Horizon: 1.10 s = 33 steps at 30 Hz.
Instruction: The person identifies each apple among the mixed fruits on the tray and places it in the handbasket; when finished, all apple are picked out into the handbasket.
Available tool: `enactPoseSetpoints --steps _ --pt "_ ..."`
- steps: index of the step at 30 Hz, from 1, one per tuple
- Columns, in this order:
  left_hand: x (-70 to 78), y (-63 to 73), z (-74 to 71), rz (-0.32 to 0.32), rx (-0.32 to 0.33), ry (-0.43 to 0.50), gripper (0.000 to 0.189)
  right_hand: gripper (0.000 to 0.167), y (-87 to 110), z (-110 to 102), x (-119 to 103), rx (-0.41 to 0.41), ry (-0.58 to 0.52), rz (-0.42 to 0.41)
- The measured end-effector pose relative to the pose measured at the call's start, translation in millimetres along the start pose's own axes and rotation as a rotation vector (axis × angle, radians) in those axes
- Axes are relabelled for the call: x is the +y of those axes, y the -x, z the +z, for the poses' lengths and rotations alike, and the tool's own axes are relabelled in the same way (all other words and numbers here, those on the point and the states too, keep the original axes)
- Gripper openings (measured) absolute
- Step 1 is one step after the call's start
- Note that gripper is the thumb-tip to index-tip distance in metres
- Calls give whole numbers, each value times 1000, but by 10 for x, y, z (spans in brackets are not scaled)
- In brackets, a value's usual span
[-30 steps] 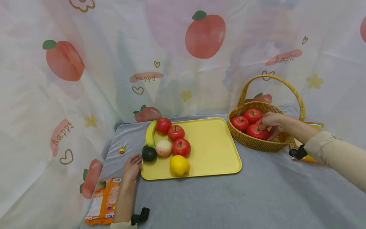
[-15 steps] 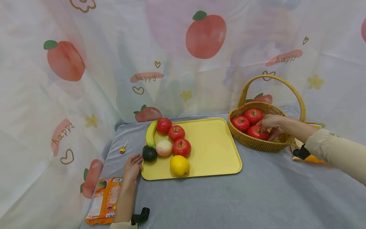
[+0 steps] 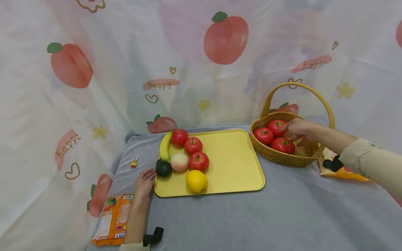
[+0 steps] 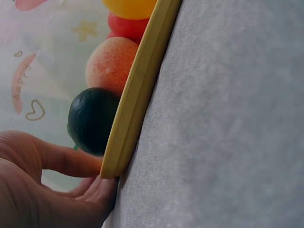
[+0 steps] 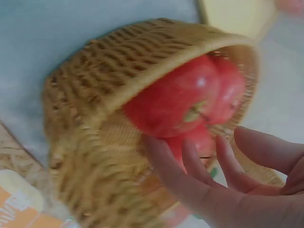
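Note:
My right hand [image 3: 299,128] is inside the wicker basket [image 3: 276,157], fingers spread and empty. Its fingertips reach the back apple [image 3: 277,127], while the front apple [image 3: 282,145] and left apple [image 3: 263,135] lie beside it. In the right wrist view, the thumb stands apart from the bent fingers [image 5: 190,183], close to the red apples [image 5: 173,102]. At the left end of the yellow tray [image 3: 232,160], my left hand [image 3: 144,184] touches the rim with relaxed, extended fingers. Next to it on the tray is a dark green avocado [image 3: 163,168].
The tray also bears a banana [image 3: 165,146], a peach [image 3: 179,162], three red apples [image 3: 199,161] and a yellow fruit [image 3: 196,182]. A lollipop [image 3: 134,162] and an orange snack bag [image 3: 114,219] lie left, another bag [image 3: 337,167] right of the basket. A printed curtain [image 3: 188,52] hangs behind.
My right hand has let go of the front apple in the basket and shifted up and back, over to the back apple. The left hand stays at the tray.

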<state>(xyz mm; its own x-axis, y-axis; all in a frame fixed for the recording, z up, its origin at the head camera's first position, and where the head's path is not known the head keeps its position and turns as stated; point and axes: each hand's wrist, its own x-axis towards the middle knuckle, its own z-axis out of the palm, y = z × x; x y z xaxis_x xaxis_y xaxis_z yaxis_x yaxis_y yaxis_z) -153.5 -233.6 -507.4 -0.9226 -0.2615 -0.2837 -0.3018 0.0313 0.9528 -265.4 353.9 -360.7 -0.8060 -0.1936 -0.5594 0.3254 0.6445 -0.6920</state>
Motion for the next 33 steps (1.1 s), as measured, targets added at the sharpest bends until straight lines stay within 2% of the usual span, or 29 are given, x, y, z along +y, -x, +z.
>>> enactPoseSetpoints --steps 3,7,12,17,24,33 --pt "2 -7 4 0 2 -1 75 55 11 41 -121 59 63 -79" --pt "1 -7 2 -3 -1 -2 74 54 32 131 -300 66 91 -157" --pt "16 -1 11 -1 -2 9 74 53 57 260 -498 37 142 -221" --pt "27 16 15 -5 -4 19 75 52 13 419 -622 -10 146 -277" --pt "12 17 -4 -5 -6 16 75 50 -139 673 -799 -88 125 -274" --pt "21 11 15 7 5 8 74 51 -338 1022 -989 -193 2 -213"
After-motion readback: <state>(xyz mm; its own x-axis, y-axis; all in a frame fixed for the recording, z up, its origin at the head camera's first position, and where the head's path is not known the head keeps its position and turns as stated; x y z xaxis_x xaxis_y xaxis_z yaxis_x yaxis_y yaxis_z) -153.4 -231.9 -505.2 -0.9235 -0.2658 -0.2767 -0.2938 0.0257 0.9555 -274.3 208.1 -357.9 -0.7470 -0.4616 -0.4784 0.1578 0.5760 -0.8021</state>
